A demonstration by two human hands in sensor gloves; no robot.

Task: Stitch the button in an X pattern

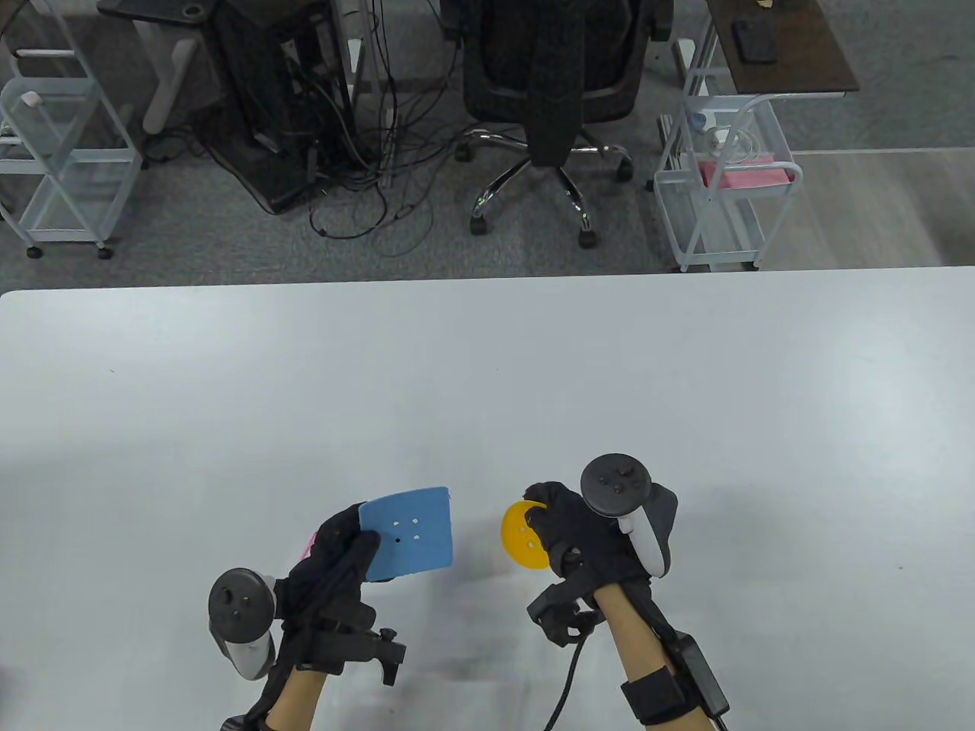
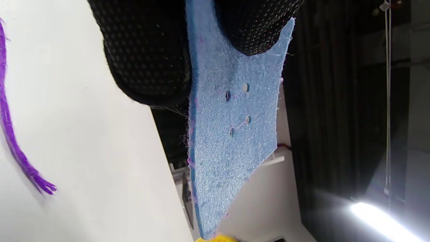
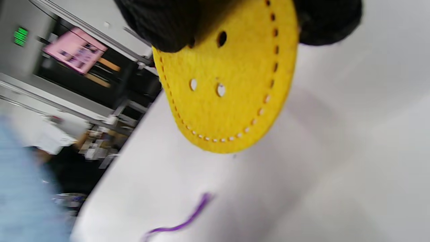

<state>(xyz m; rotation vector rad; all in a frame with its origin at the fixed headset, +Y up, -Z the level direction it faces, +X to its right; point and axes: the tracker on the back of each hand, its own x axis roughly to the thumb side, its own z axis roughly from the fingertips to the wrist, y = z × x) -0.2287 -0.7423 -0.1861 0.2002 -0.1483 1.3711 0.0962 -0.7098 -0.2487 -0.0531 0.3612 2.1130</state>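
Here the left hand (image 1: 335,552) pinches a blue felt (image 1: 407,531) by its near-left corner, thumb on top and fingers beneath, lifting it off the desk (image 1: 487,381) and tilting it so its four holes face up; my guess is that this keeps both faces reachable for threading. In the left wrist view the holes (image 2: 238,107) show plainly, and a purple yarn (image 2: 13,134) lies on the desk beside the hand, frayed at its end. To the right, just apart from the felt, the right hand (image 1: 579,533) grips the yellow button (image 1: 522,535), a felt disc, by its edge, leaving its centre holes (image 3: 206,84) bare, likely so they can be lined up with the felt's. The two pieces are near but not touching. The yarn is in neither hand and no needle shows, so threading looks not yet begun. Beyond the desk stand a chair (image 1: 548,91), tangled cables (image 1: 366,183) and wire carts (image 1: 724,190), all well apart. Nothing lies between the two pieces.
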